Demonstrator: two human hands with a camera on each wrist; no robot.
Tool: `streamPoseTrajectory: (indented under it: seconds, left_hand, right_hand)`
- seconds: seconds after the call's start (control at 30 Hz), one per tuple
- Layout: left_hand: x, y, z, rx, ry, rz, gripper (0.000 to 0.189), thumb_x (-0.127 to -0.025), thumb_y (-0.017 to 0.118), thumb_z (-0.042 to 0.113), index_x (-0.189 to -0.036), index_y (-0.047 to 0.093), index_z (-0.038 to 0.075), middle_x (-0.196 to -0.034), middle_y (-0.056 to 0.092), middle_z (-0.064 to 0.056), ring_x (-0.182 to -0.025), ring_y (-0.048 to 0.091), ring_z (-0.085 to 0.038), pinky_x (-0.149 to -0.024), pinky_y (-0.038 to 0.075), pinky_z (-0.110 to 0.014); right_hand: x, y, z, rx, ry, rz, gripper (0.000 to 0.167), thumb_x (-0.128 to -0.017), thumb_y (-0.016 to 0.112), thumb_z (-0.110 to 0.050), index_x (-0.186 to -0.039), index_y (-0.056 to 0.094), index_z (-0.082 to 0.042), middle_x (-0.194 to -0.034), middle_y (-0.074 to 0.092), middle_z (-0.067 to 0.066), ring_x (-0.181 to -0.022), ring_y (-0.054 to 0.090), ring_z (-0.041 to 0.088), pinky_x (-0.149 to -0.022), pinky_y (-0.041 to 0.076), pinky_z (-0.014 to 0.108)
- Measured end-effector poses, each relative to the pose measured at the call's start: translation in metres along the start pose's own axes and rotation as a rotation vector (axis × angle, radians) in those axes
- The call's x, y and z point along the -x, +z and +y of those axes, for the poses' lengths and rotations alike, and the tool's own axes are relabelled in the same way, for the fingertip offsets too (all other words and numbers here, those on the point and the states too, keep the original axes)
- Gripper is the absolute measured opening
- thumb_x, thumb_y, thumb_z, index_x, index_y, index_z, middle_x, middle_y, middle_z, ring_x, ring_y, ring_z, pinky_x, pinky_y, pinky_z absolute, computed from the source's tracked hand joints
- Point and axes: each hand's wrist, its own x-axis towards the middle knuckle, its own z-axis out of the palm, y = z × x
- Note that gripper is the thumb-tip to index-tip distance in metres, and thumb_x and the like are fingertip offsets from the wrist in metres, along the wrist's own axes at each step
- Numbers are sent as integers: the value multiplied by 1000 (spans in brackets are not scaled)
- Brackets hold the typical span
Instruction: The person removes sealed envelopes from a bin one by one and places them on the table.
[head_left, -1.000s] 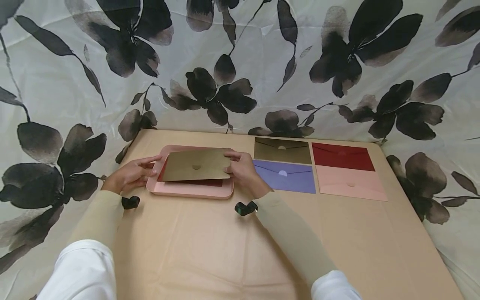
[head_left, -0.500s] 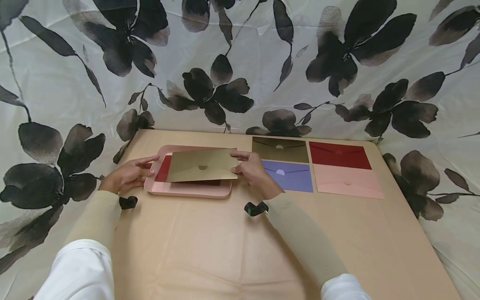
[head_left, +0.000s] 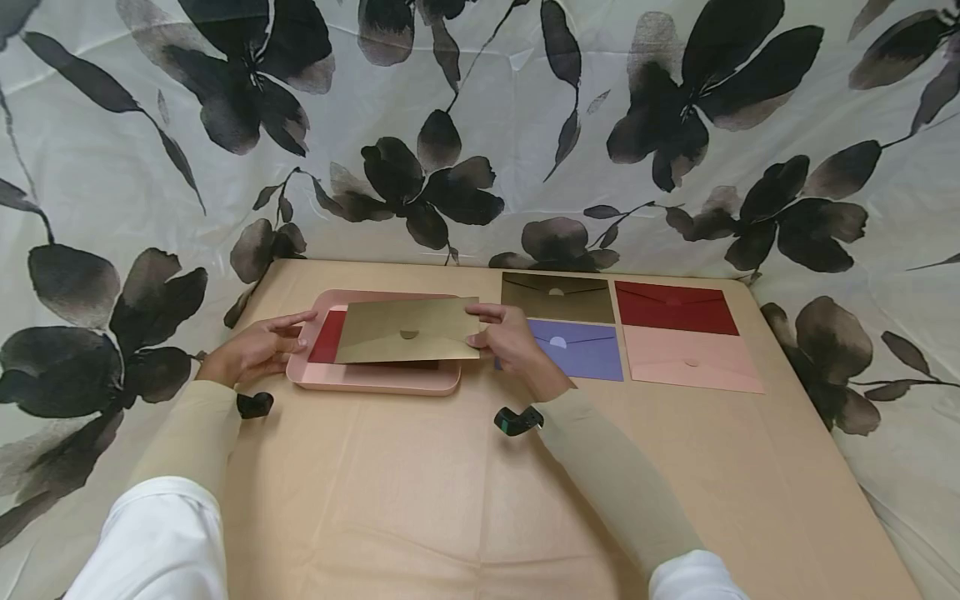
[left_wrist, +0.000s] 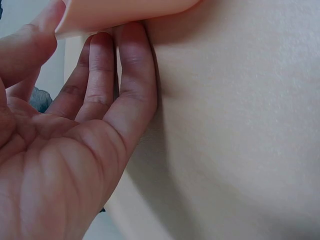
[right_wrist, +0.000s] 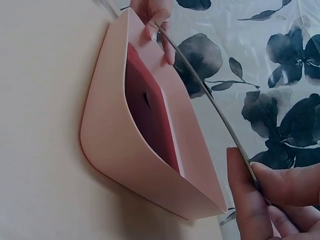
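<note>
My right hand [head_left: 519, 343] pinches the right edge of a gold envelope [head_left: 408, 332] between thumb and fingers. The envelope is held raised over a pink tray [head_left: 375, 382], overlapping it in the head view. From the right wrist it shows edge-on as a thin tilted line, apart from the red envelope [right_wrist: 150, 95] lying inside the tray. My left hand [head_left: 255, 350] holds the tray's left end, the thumb at the rim and the other fingers against the outer wall [left_wrist: 125, 11].
To the right lie another gold envelope [head_left: 555, 298], a blue-violet one [head_left: 581, 354], a red one [head_left: 675, 308] and a pink one [head_left: 693, 360], set in two rows. A floral cloth [head_left: 562, 125] hangs behind the tan-covered table [head_left: 420, 483].
My right hand has carried the gold envelope a little to the right, uncovering more of the red envelope's left side. My left hand has stayed at the tray.
</note>
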Motion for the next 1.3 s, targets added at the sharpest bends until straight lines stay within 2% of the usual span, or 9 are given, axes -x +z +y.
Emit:
streamPoseTrajectory:
  seconds: [0.2,0.27,0.57,0.8,1.1,1.3]
  left_hand:
    - [-2,0,-2,6,-3,-10,79,-103,63,14,-167,18,26,-175,11,-22,-138,50,-30,-98,59,-32]
    - [-1,0,-2,12,-8,-11,79,-103,63,14,-167,18,27,-175,11,-21,-139,49,-30,-98,59,-31]
    - [-3,0,-3,7,18,-13,80,-103,63,12,-167,18,25,-174,15,-22,-123,59,-18,-93,60,-28]
    - [-2,0,-5,-8,18,-12,81,-102,64,15,-168,17,25,-174,13,-23,-125,58,-19,-96,59,-30]
    - [0,-1,-1,15,18,-24,81,-102,64,13,-167,18,25,-174,12,-22,-127,58,-21,-96,60,-32]
    - [-2,0,-2,22,6,-27,81,-102,64,12,-168,18,25,-175,13,-21,-127,58,-22,-98,59,-34]
  right_hand:
    - [3,-7,1,11,-2,-12,60,-84,67,19,-140,65,-4,-150,52,21,-66,62,9,-55,53,23]
    - [5,-9,0,16,1,-14,60,-85,67,19,-140,65,-4,-152,52,21,-66,62,9,-55,53,23]
    - [12,-15,-2,1,12,-16,60,-86,65,19,-142,65,-6,-152,54,18,-77,65,9,-60,57,23]
    - [14,-21,0,9,23,-10,60,-87,66,18,-141,65,-7,-155,51,17,-95,66,14,-66,59,23]
    - [18,-31,0,5,33,-6,60,-86,67,19,-141,66,-7,-148,56,17,-91,68,14,-68,61,25]
    - [20,-38,1,14,33,-14,61,-87,67,18,-142,65,-8,-153,52,17,-90,69,14,-69,61,26]
